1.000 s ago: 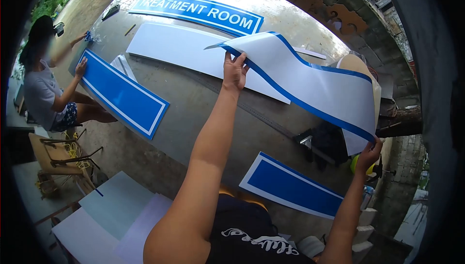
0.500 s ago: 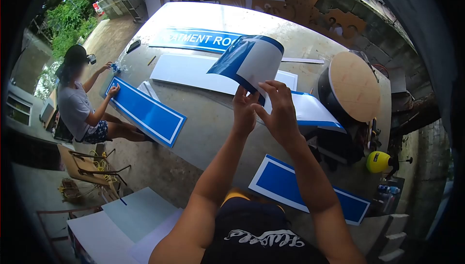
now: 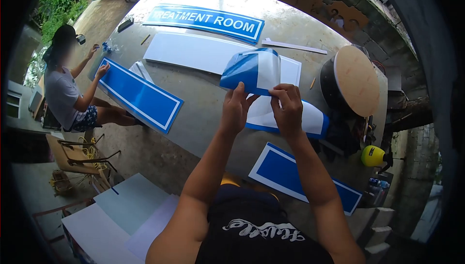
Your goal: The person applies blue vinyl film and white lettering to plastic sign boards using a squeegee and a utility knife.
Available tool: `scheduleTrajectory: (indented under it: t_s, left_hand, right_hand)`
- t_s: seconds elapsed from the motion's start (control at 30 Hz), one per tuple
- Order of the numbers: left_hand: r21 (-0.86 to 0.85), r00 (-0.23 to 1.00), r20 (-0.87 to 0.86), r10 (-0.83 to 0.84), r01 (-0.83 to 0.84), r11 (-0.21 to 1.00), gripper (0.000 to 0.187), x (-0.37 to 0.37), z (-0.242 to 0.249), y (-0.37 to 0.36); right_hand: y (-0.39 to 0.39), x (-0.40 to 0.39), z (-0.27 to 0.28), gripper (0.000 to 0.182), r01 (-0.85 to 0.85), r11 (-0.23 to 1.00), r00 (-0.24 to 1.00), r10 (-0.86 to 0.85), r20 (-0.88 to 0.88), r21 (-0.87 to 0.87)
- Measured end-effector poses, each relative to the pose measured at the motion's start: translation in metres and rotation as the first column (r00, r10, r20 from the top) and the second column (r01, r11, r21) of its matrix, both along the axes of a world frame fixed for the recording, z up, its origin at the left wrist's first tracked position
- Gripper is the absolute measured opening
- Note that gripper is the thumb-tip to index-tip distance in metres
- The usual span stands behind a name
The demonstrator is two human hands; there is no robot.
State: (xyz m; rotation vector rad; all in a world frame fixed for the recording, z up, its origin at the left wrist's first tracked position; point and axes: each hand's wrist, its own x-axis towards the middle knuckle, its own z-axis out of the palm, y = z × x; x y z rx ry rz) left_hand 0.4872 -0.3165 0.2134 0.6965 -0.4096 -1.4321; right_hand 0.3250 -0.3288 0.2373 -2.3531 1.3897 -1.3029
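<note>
A curled blue-and-white vinyl sheet (image 3: 242, 72) is raised over the table in both hands, glossy blue on one face with white showing beside it. My left hand (image 3: 236, 106) pinches its near edge, thumb on top and fingers beneath. Close by, my right hand (image 3: 287, 108) grips the edge's right end between thumb and fingers. Below and behind the hands, a white-faced sheet with a blue border (image 3: 310, 116) bows over the table's near side. Beyond the raised vinyl lies a long white panel (image 3: 189, 51), partly hidden by it.
A blue "TREATMENT ROOM" sign (image 3: 206, 23) lies farther back on the table (image 3: 193, 97). At left, a person (image 3: 68, 85) handles a blue white-bordered sign (image 3: 140, 94). A round wood-topped drum (image 3: 351, 80) stands right, above a yellow spray bottle (image 3: 373, 156). Another blue sign (image 3: 281, 169) rests near me.
My right hand has closed onto the vinyl's edge, where its fingers were spread before. The raised sheet has come lower, uncovering the sign's lettering. The sheet below has shifted left.
</note>
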Motion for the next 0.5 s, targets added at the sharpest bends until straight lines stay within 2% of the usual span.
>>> scheduleTrajectory:
  t_s: [0.03, 0.13, 0.27, 0.33, 0.5]
  left_hand:
    - [-0.102, 0.994, 0.044, -0.101, 0.105, 0.989, 0.035, 0.016, -0.017, -0.005]
    - [-0.107, 0.989, 0.105, -0.103, 0.115, 0.988, 0.033, 0.043, -0.020, -0.009]
    - [-0.130, 0.986, -0.064, -0.152, 0.142, 0.981, 0.032, 0.080, 0.002, -0.023]
    - [-0.142, 0.973, -0.148, -0.176, 0.155, 0.978, 0.032, 0.096, 0.011, -0.031]
    - [-0.190, 0.959, -0.190, -0.209, 0.173, 0.966, 0.032, 0.119, 0.004, -0.047]
  right_hand:
    - [0.000, 0.003, -0.009, 0.022, -0.010, 1.000, 1.000, 0.010, -0.006, 0.014]
    - [-0.004, 0.022, -0.009, 0.026, -0.042, 0.996, 0.998, 0.045, -0.046, 0.073]
    - [-0.015, 0.051, 0.015, 0.025, -0.032, 0.987, 0.999, 0.030, 0.019, 0.159]
    - [-0.023, 0.072, 0.037, 0.025, -0.042, 0.988, 0.999, 0.040, 0.018, 0.145]
    - [-0.049, 0.125, 0.053, 0.028, -0.095, 0.989, 0.995, 0.098, -0.021, 0.115]
